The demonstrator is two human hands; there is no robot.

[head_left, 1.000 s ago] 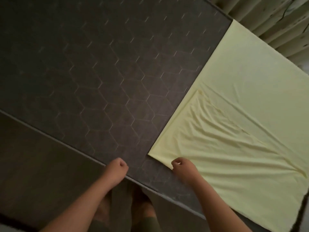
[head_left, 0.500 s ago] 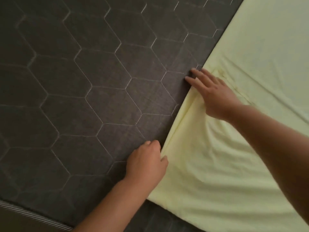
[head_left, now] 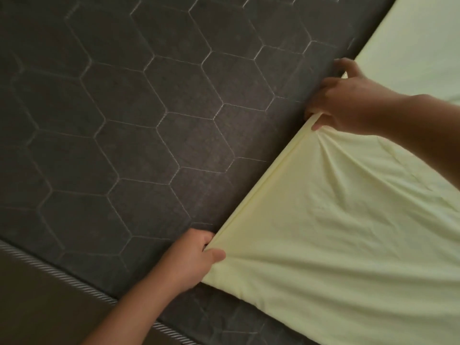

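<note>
I see one yellow sheet [head_left: 348, 232] on one dark quilted mattress [head_left: 149, 120], with rope piping [head_left: 62, 277] along its near edge. My left hand [head_left: 191, 260] and right hand [head_left: 348, 103] each grasp the sheet's taut edge.

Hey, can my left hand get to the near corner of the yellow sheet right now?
Probably yes. The left hand has a grip on the edge of the yellow sheet, and the near corner lies just beside it on the dark mattress, with nothing between.
</note>
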